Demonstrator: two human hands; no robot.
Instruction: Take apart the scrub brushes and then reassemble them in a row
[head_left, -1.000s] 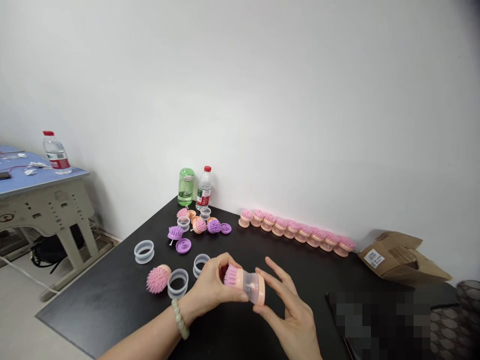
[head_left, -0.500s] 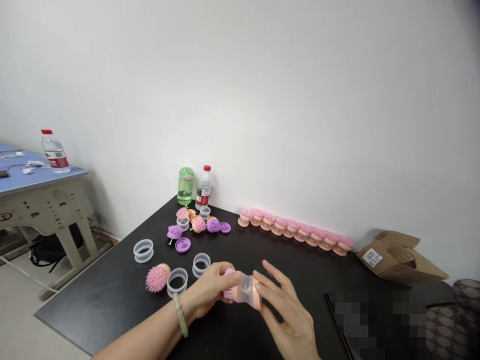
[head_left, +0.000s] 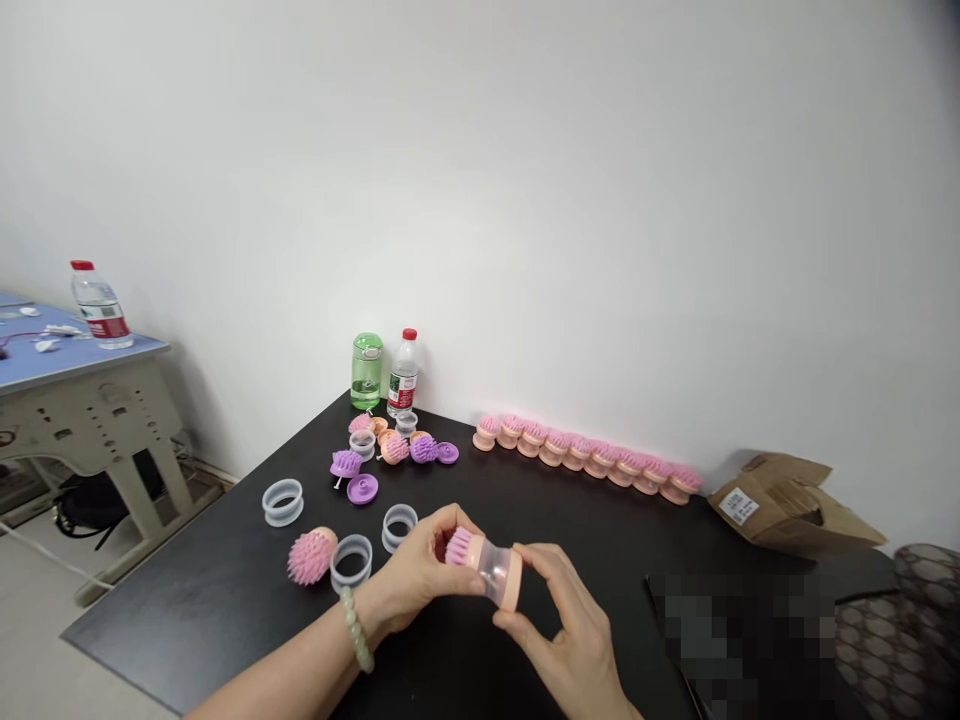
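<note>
Between my two hands is a scalp brush [head_left: 494, 571] with pink bristles, a clear waisted middle and a peach base, held tilted on its side above the black table. My left hand [head_left: 429, 566], wearing a beaded bracelet, is closed around the bristle end. The thumb and fingers of my right hand [head_left: 564, 622] grip the rim of the peach base. Left of my hands lie a pink bristle head [head_left: 313, 557] and clear rings, among them one touching that head [head_left: 351, 563], one behind my left hand [head_left: 399, 527] and one farther left [head_left: 283, 502].
A row of pink brushes [head_left: 577, 453] stands along the wall. Purple and peach brush parts [head_left: 362, 489] lie near a green bottle [head_left: 367, 371] and a water bottle [head_left: 403, 374]. At the right are an opened cardboard box [head_left: 795, 505] and a black item partly blurred out.
My right hand's loosely spread fingers have closed onto the peach base rim. The brush has turned a little, its bristles now showing more. The view has shifted slightly.
</note>
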